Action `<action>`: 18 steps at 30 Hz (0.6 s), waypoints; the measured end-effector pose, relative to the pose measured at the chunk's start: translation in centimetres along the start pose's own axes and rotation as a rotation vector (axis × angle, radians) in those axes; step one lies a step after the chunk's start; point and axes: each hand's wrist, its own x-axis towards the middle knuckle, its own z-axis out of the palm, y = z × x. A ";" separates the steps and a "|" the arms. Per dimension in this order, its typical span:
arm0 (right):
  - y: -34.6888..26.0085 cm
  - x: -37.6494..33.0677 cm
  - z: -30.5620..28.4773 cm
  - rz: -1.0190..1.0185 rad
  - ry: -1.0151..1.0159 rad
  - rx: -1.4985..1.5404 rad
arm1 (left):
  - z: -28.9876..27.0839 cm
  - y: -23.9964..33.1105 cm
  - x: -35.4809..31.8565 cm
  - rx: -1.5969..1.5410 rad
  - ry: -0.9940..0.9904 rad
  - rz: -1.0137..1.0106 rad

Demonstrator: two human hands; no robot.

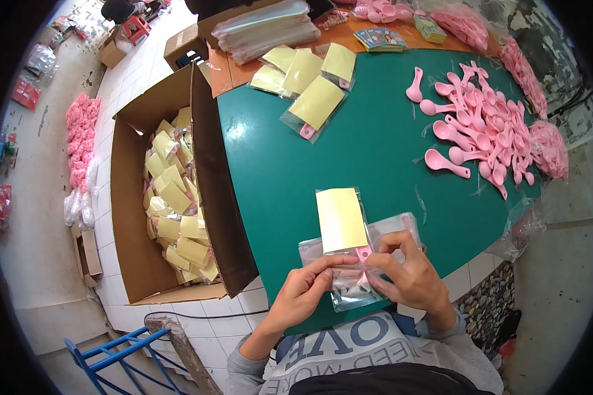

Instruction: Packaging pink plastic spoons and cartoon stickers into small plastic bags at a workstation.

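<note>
At the near edge of the green table, a clear plastic bag (359, 297) lies between my hands. Inside its upper part is a yellow card (340, 217), and the holed pink handle end of a spoon (364, 253) shows just below the card. My left hand (302, 289) pinches the bag's left side between thumb and forefinger. Fingers bent, my right hand (410, 273) grips the bag's right side beside the spoon handle, hiding part of it. More flat clear bags (402, 228) lie underneath.
Loose pink spoons (484, 125) are heaped at the table's right. Several filled bags with yellow cards (316, 102) lie at the far left. A cardboard box (128, 217) of similar bags stands left of the table. Behind are stacked clear bags (267, 29) and small cards (380, 39).
</note>
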 end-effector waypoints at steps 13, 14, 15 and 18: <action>2.1 -1.7 1.1 0.285 0.085 0.646 | 1.7 -0.9 -0.1 0.639 0.241 0.287; 2.1 -1.8 1.5 0.388 0.135 0.872 | 2.2 -1.3 0.1 0.486 0.313 0.242; 2.0 -1.8 1.6 0.387 0.131 0.873 | 2.3 -1.3 0.1 0.486 0.318 0.242; 1.7 -1.6 1.9 0.476 0.150 1.062 | 2.3 -1.5 0.1 0.540 0.394 0.267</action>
